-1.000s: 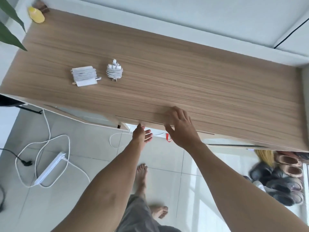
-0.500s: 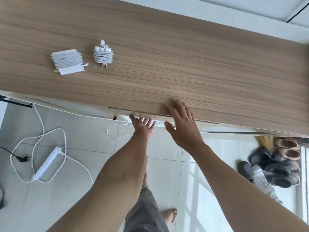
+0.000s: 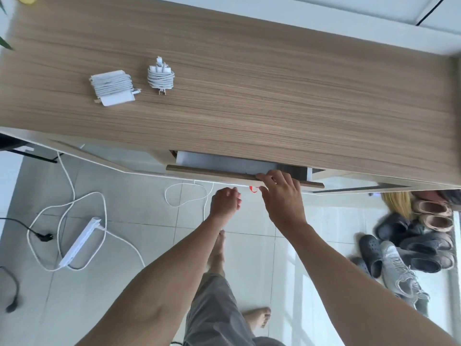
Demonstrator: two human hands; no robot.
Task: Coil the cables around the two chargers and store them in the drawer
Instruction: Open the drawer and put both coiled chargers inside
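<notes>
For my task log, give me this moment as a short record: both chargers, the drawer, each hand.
flat white square charger: cable coiled, lying on the wooden cabinet top
small white plug charger: cable coiled, right of it, apart
wood-fronted drawer: partly open, white inside showing
right hand: grip on the drawer front's top edge
left hand: fingers curled below the drawer front; grip unclear
stored: neither charger yet

Matt wood-grain tabletop [image 3: 249,83], glossy floor tiles [image 3: 139,201]

The drawer [image 3: 224,162] has slid out toward 6 o'clock. The right hand [image 3: 282,198], off the counter [image 3: 249,96], now grips its front
</notes>
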